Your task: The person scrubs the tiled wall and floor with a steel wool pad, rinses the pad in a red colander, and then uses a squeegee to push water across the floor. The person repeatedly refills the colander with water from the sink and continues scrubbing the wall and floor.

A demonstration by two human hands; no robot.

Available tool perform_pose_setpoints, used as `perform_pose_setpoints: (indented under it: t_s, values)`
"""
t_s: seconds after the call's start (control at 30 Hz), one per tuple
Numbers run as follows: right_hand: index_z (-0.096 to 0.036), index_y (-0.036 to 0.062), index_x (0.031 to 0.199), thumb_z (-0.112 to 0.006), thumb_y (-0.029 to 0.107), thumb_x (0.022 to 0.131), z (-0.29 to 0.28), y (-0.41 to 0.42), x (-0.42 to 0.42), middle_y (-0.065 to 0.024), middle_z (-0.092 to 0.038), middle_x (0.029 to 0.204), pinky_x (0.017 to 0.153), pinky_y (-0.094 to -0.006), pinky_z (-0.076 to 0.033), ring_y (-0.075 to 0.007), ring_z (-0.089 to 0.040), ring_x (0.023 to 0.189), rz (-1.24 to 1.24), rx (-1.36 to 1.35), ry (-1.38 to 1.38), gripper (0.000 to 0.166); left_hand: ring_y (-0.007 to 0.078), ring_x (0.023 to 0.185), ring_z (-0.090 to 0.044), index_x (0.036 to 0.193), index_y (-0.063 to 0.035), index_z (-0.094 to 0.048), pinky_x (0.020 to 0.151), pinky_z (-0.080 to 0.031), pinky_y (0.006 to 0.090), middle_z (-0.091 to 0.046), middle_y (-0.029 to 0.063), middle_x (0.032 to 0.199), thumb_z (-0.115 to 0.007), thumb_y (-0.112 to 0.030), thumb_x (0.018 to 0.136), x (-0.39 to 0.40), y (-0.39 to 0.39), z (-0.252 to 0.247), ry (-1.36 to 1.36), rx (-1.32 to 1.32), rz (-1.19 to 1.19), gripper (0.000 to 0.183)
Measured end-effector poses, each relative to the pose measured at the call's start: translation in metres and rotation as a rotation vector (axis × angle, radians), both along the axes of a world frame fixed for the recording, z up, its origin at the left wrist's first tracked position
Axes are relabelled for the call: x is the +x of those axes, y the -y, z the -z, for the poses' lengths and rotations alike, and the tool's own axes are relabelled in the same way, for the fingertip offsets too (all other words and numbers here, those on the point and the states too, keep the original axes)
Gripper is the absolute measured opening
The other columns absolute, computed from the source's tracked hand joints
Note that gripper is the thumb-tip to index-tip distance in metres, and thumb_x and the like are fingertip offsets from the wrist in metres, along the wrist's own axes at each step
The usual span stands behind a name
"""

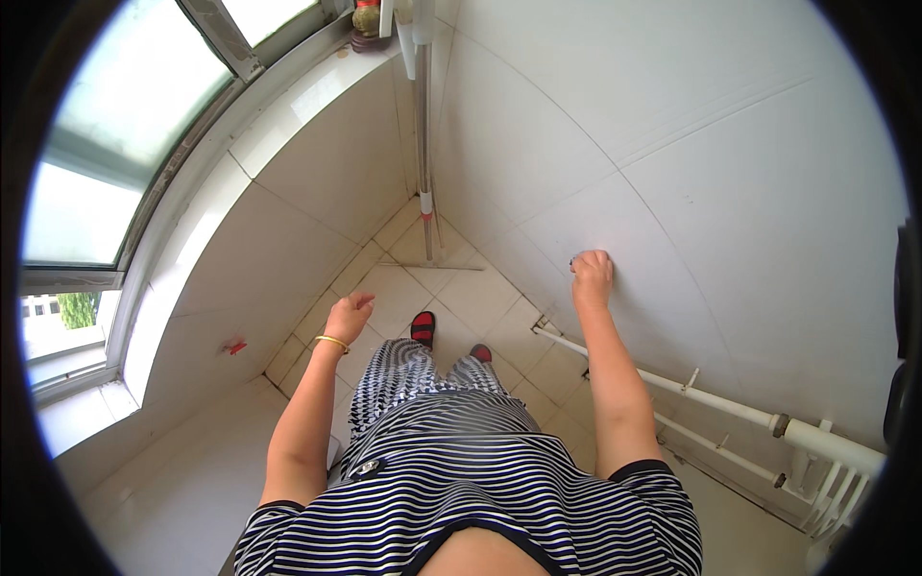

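Note:
My right hand point(593, 272) is at the white tiled wall point(691, 201) on the right, its fingers curled. A small dark object point(573, 262) shows at the fingertips; most of it is hidden by the hand. My left hand point(349, 317), with a gold-coloured bangle point(333, 343) on the wrist, hangs in the air before the low wall under the window. Its fingers are loosely curled and nothing shows in them. Between the hands, a long-handled floor tool with a metal pole point(423, 129) and a thin wide foot point(446, 267) stands in the corner.
White heating pipes point(720, 403) run low along the right wall to a radiator point(835, 497). A small red fitting point(234, 347) sticks out from the left wall. An ornament on a dark base point(369, 42) stands on the window sill point(281, 122). The floor is tiled point(461, 295).

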State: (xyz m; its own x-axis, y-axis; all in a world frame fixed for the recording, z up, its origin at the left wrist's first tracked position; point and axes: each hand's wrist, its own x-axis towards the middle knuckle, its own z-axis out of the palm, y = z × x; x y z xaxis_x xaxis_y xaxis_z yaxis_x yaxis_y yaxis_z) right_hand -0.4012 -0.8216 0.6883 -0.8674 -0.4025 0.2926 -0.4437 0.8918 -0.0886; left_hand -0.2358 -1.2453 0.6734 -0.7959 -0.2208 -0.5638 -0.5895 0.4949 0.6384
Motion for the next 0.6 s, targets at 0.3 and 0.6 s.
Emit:
perform_pose_setpoints:
  t_s: [0.3, 0.6]
  values:
    - [-0.062, 0.0052, 0.066, -0.058, -0.007, 0.067, -0.052, -0.036, 0.126, -0.0085, -0.061, 0.089, 0.079, -0.036, -0.045, -0.0275, -0.052, 0.091, 0.32, -0.194, 0.063, 0.013, 0.0272, 0.13, -0.038, 0.137, 0.0018, -0.034, 0.104, -0.033, 0.0331, -0.041, 0.0198, 0.138, -0.072, -0.03, 0.075, -0.234, -0.008, -0.061, -0.568, 0.107, -0.205, 0.079]
    - [-0.061, 0.0042, 0.068, -0.062, -0.004, 0.068, -0.061, -0.029, 0.282, -0.0083, -0.06, 0.087, 0.075, -0.0372, -0.045, -0.0289, -0.051, 0.086, 0.663, -0.252, 0.257, 0.008, 0.0108, 0.078, -0.053, 0.083, -0.0051, -0.052, 0.071, -0.043, 0.0252, -0.06, 0.0032, 0.084, -0.078, -0.024, 0.07, -0.346, -0.01, -0.01, -0.683, 0.379, -0.389, 0.035]
